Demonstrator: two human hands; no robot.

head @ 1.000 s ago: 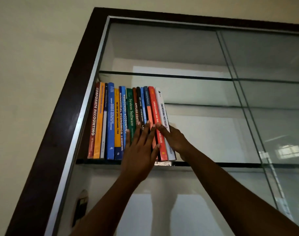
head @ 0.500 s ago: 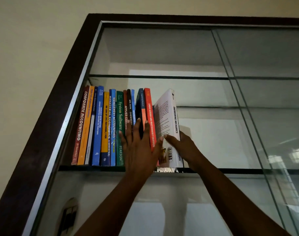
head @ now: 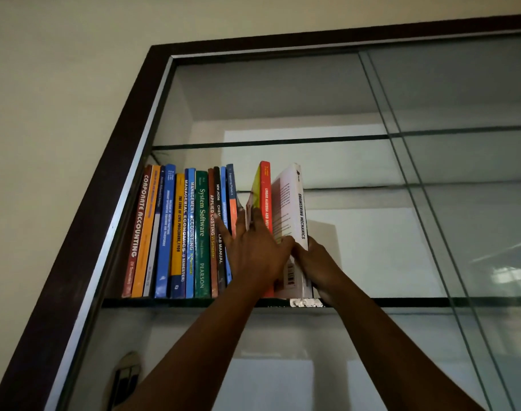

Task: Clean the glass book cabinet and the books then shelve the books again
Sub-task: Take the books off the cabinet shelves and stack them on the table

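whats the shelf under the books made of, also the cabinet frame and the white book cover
Shelf: looks like clear glass; you see straight through it, and its front edge is dark. Cabinet frame: dark brown and smooth, likely wood or laminate; cannot tell which. White book: paper cover, slightly glossy, with printed text.

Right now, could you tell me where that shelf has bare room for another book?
The glass shelf is bare right of the Engineering Mechanics book, which the right hand holds; the upper shelf too. Crowded from Corporate Accounting rightward to the left hand.
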